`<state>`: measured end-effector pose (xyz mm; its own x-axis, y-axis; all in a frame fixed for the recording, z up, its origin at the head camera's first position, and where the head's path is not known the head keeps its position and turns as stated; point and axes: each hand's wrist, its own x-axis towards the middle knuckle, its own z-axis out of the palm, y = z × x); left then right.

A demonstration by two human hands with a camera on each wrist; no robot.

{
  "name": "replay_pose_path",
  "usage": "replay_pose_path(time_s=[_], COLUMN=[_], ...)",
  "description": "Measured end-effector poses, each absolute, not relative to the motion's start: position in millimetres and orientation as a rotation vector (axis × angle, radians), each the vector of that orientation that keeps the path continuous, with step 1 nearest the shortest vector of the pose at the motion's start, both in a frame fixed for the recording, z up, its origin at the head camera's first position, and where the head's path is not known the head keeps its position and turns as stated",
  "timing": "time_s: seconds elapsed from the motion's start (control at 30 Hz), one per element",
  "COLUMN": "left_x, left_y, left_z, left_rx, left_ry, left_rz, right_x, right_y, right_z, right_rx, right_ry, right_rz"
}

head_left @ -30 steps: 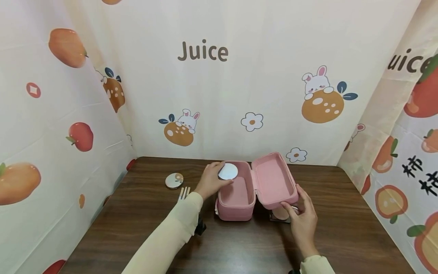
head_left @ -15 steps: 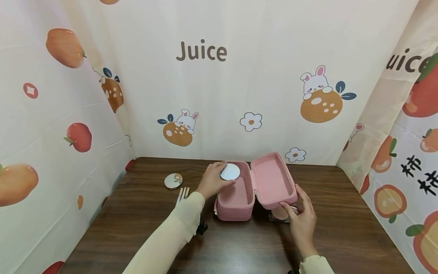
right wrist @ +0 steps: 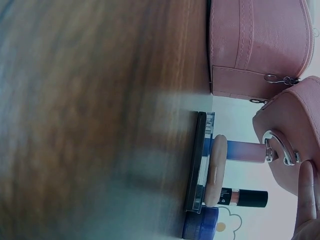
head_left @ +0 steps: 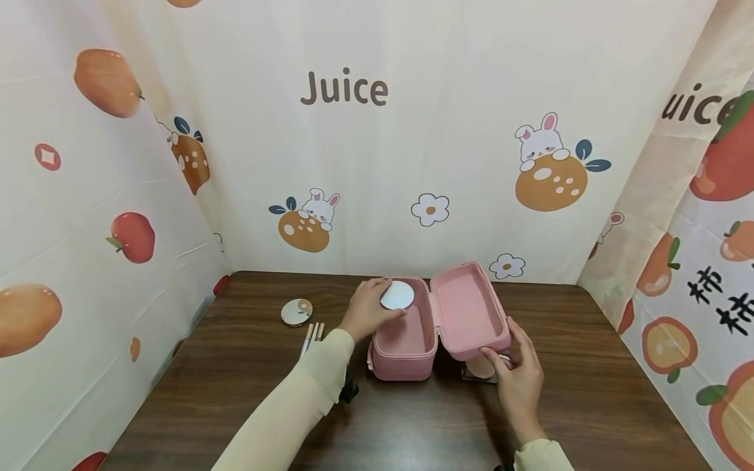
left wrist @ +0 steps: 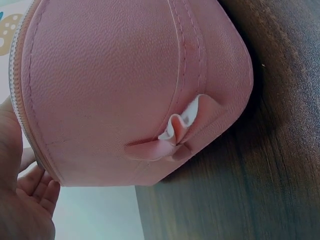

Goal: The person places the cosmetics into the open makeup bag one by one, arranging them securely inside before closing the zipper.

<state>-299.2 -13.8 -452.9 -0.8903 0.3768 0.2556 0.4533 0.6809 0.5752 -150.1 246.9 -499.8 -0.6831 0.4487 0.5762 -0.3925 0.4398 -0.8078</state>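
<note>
A pink cosmetic case [head_left: 403, 367] stands with its lid [head_left: 472, 309] folded back to the right. Over the case's far left part, my left hand [head_left: 366, 309] holds a round white disc [head_left: 398, 296] between thumb and fingers. In the left wrist view, the case's side [left wrist: 107, 85], with a ruffled pink trim, blocks the disc from sight. My right hand [head_left: 521, 386] grips the lid's near right corner, thumb in front. The right wrist view shows the lid's outer face [right wrist: 287, 117] with a silver handle and fingertips against it.
Left of the case lie a round compact [head_left: 296, 313] and several slim tubes [head_left: 310, 337]. Behind the lid are a clear and black palette [right wrist: 194, 175], a beige puff [right wrist: 216, 172], a pink-and-blue tube [right wrist: 245, 151], a black-capped tube [right wrist: 251, 198] and a blue jar [right wrist: 201, 225].
My left hand has shifted slightly to the right over the case with the disc still in its fingers. The right hand keeps its grip on the lid.
</note>
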Motion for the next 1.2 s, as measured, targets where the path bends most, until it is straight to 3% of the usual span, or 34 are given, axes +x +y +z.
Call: replay_pose_path(time_s=[1.2], left_x=[-306], left_y=[1], left_z=[-457], left_rx=[-0.738], left_ry=[-2.759], left_rz=[-1.02], right_x=[-138], right_y=[231], right_z=[-472], right_rx=[-0.009], right_ry=[-1.879], right_rz=[1.28])
